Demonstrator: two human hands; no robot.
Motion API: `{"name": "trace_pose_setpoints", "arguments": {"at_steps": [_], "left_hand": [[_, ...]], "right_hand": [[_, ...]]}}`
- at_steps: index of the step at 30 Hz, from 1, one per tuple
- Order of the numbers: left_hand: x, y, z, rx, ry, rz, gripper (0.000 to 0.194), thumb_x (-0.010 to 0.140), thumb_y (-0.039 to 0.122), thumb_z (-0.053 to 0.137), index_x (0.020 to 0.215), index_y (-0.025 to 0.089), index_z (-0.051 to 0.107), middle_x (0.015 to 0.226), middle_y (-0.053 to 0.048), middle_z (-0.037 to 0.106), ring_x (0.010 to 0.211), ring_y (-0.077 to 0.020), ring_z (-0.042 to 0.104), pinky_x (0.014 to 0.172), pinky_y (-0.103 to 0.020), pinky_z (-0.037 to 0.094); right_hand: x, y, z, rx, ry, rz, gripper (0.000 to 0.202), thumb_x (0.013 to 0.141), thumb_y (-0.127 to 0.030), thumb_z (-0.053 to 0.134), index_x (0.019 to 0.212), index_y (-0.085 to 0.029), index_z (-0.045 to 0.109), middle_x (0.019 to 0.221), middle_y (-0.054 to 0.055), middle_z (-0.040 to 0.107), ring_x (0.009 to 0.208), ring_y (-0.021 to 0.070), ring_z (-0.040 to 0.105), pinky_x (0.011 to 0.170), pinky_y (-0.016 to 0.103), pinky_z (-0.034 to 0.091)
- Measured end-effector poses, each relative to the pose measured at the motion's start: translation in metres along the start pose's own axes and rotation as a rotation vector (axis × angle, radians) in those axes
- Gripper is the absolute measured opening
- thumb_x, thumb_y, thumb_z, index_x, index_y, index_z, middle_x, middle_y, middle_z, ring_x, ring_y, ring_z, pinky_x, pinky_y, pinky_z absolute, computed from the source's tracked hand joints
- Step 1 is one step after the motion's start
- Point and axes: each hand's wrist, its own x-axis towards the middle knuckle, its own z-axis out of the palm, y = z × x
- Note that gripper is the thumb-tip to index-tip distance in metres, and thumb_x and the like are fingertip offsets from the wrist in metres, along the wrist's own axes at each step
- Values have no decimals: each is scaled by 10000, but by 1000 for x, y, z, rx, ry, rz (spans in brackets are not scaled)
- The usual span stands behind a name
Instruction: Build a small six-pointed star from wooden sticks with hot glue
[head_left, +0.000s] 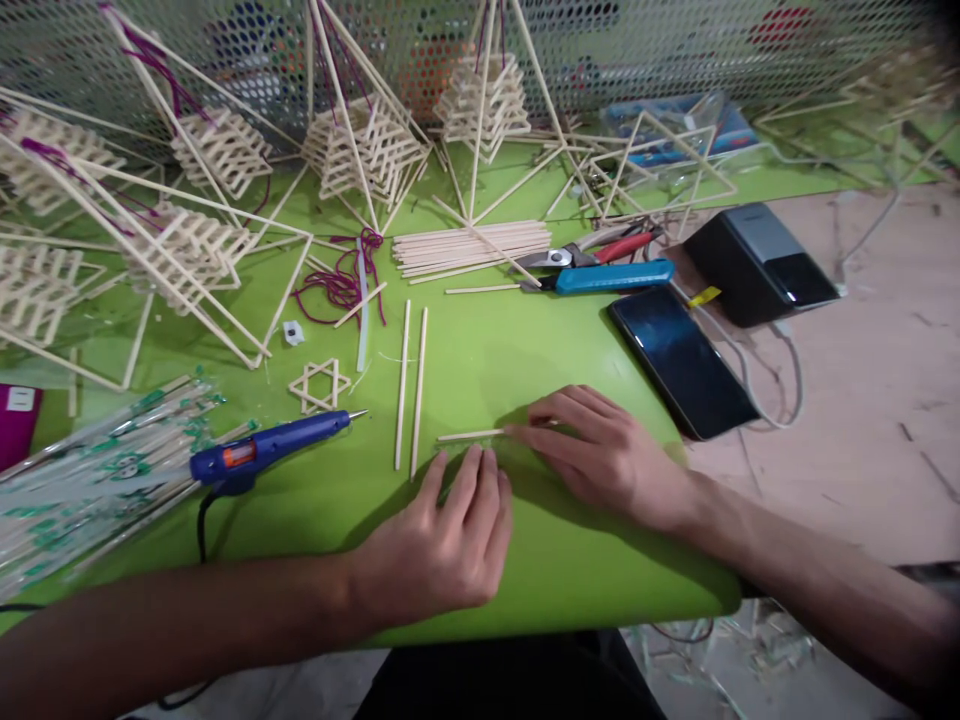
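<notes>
A short pale wooden stick (471, 435) lies on the green mat (495, 350), near the front. My right hand (600, 450) touches its right end, thumb and fingertips drawn together there. Just below the stick, my left hand (450, 530) rests with bent fingertips on the mat; whether it holds anything is hard to tell. Two longer sticks (403, 385) lie side by side to the left, beyond my left hand. A small six-pointed stick star (319, 385) is farther left, above the tip of a blue glue gun (270, 447).
Stick frames with layered stick lanterns (364, 150) line the back left. A stick bundle (472, 248), red-handled pliers (619, 248) and a blue cutter (615, 277) lie mid-mat. A phone (682, 360) and black box (761, 262) are right. Wrapped sticks (112, 465) lie left.
</notes>
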Motion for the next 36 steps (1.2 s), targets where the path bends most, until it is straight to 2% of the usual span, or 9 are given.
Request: {"name": "trace_pose_setpoints", "arguments": {"at_steps": [7,13,18,28,32,36], "left_hand": [[2,2,-2,-4,-71,2,420,939,196,484,1263,-31,625,1262,-264,668,1162,-359,675,867,-456,646],[13,9,-4,58,-87,-23,389,910,182,508,1185,-53,651,1141,-281,712,1059,-372,716,781,-448,664],[15,14,-4,62,-71,-38,375,907,169,506,1170,-54,653,1132,-280,714,1053,-378,717,756,-443,669],[14,13,0,-22,-72,-86,393,939,182,522,1266,-15,616,1254,-265,673,1185,-386,659,844,-467,646],[15,11,0,-37,-41,-91,384,933,173,539,1255,-16,626,1242,-259,681,1165,-383,671,863,-434,639],[17,8,0,-52,-72,-78,377,929,152,511,1239,-22,637,1243,-260,680,1171,-381,669,882,-465,637]], "right_hand": [[-1,-1,5,18,36,33,282,889,-38,586,1136,-112,702,979,116,658,884,207,583,771,358,524],[-1,-1,4,2,27,29,270,900,-35,558,1110,-118,706,969,112,660,875,200,586,767,349,528],[1,-1,4,-3,21,22,301,901,-28,546,1119,-146,717,968,107,653,877,202,585,754,349,533],[1,2,5,30,24,42,299,901,-30,545,1122,-150,706,969,103,655,869,195,581,752,351,541],[1,2,5,30,12,67,295,914,-55,558,1158,-151,691,984,100,651,877,192,577,771,359,539],[3,1,5,12,-18,50,333,925,-69,546,1212,-167,683,976,103,631,865,192,564,752,357,538]]}}
